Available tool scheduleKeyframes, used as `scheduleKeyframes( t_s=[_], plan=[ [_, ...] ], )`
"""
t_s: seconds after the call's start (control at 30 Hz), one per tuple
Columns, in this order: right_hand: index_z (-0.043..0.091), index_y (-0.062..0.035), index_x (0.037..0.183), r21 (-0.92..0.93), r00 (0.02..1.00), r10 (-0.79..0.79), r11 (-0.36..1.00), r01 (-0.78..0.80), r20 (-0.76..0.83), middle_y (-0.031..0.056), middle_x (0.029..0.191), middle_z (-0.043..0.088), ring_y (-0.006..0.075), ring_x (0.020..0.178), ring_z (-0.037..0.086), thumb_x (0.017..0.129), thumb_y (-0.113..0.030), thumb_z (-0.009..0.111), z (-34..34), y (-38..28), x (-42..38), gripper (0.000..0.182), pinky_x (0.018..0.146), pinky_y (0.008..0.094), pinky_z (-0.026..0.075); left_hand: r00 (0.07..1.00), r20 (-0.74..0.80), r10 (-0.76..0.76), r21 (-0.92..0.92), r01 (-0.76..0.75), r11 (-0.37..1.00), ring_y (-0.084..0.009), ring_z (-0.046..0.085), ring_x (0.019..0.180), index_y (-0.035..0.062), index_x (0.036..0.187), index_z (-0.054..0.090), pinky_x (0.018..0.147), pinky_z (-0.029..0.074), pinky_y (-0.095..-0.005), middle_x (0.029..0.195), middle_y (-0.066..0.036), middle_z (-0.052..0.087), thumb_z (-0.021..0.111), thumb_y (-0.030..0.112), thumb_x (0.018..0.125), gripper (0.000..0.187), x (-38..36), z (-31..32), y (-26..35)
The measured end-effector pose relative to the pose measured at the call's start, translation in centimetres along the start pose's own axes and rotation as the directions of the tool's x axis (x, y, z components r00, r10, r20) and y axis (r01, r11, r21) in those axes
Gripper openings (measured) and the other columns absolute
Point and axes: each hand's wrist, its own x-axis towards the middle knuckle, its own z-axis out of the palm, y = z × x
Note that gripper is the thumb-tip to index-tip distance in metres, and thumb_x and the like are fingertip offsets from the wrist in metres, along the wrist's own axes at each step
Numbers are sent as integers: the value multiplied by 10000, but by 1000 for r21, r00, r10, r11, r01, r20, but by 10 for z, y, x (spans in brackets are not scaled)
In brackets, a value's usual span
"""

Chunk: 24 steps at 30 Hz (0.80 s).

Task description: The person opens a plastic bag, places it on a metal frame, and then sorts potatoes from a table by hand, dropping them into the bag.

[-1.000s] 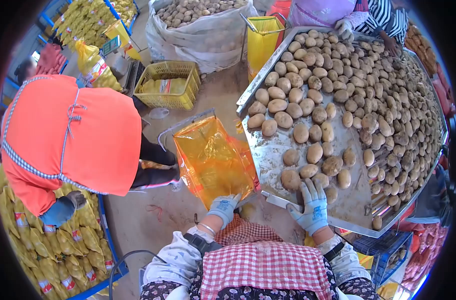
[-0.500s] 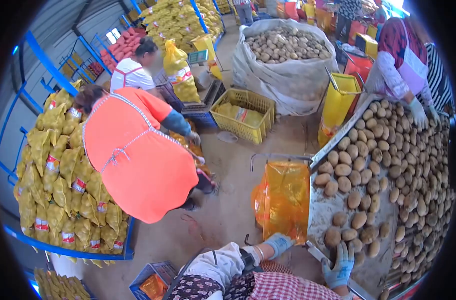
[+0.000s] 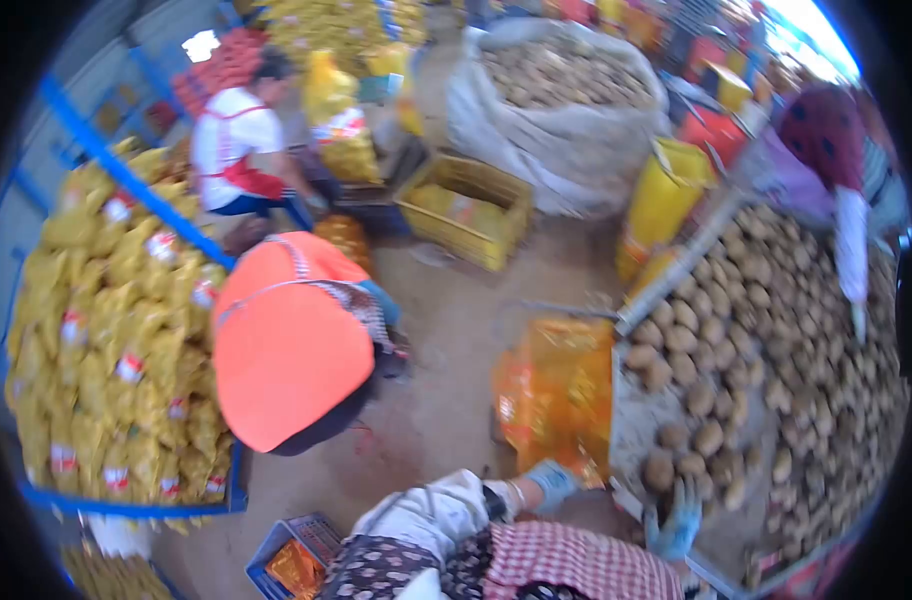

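Observation:
My left hand [image 3: 553, 486], in a light blue-and-white glove, is at the near edge of an orange mesh bag [image 3: 556, 395]. Its fingers appear closed on that edge, though blur softens the detail. The bag hangs beside the end of a sorting table [image 3: 631, 425]. My right hand [image 3: 676, 525], gloved the same way, lies over the table's near edge with its fingers spread. Its fingertips reach the nearest potatoes [image 3: 659, 470], and it grips nothing. Many more brown potatoes cover the table to the right.
A person in an orange apron [image 3: 291, 350] bends low at left, near stacked yellow mesh sacks [image 3: 126, 350]. Ahead stand a yellow crate [image 3: 501, 245] and a big white sack [image 3: 566, 150] of potatoes. Another person's sleeve [image 3: 851, 240] extends over the table. A blue crate [image 3: 311, 540] sits near my feet.
The view has shifted slightly and blurred. The orange-aproned person has bent lower, and the person in white behind shows more fully. My hands remain at the bag and the table edge.

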Motion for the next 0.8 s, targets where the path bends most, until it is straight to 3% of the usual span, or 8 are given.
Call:
scheduleKeyframes(
  t_s=[0.07,0.13,0.27,0.47,0.57,0.63,0.7,0.8],
  plan=[
    [491,42,1209,-28,996,90,996,-90,-12,270,1288,477,419,1230,426,698,-262,699,-6,-12,8,630,1044,477,337,997,70,42,-64,-38,997,-344,671,784,20,952,655,651,531,-425,857,-185,683,583,245,782,291,-2,-20,1],
    [489,26,1233,-16,992,121,992,-122,-26,236,1290,489,419,1208,442,694,-264,719,-14,-19,11,654,1040,476,345,985,168,32,-62,-22,998,-338,607,1033,38,1281,481,856,482,-424,1161,-220,600,570,358,816,572,0,-20,-5],
    [445,3,1300,-85,973,222,970,-226,-57,234,1343,441,426,1251,398,710,-286,708,-8,-14,0,707,1056,485,323,958,266,107,-125,-76,989,-341,537,1147,41,1341,431,948,431,-417,1243,-237,542,564,380,834,624,-13,-38,-13],
    [345,-52,1399,-23,850,490,864,-503,-194,250,1436,309,408,1342,280,728,-353,692,2,8,1,812,1093,502,253,996,-32,88,-439,-93,894,-351,491,1200,21,1347,419,1021,373,-395,1309,-229,495,592,380,840,645,-33,-67,-33],
    [348,-99,1408,53,757,601,790,-610,-255,248,1448,288,422,1344,266,735,-397,682,0,23,11,808,1091,510,247,976,-165,-144,-511,40,859,-351,484,1206,14,1342,424,1040,352,-402,1310,-230,491,623,353,816,657,-19,-77,-30],
    [363,-159,1411,-138,796,605,787,-601,-12,251,1453,273,441,1339,259,742,-444,664,-9,8,23,787,1086,514,246,923,-368,-111,-360,-32,932,-360,474,1209,6,1343,418,1042,349,-416,1291,-242,498,638,351,794,685,0,-94,-19],
    [411,-188,1386,-114,831,556,824,-555,-24,241,1461,263,454,1330,264,739,-470,651,-8,5,21,745,1080,519,248,920,-386,-69,-319,-63,946,-381,450,1220,4,1365,383,1048,338,-428,1304,-251,475,667,384,762,767,30,-98,3],
    [475,-133,1325,206,978,206,958,-198,-21,225,1412,348,437,1287,334,744,-365,656,-1,24,7,651,1065,509,274,904,-425,49,-212,-152,965,-398,338,1312,-1,1419,285,1097,255,-446,1417,-249,345,688,464,733,921,73,-94,31]
  ],
)
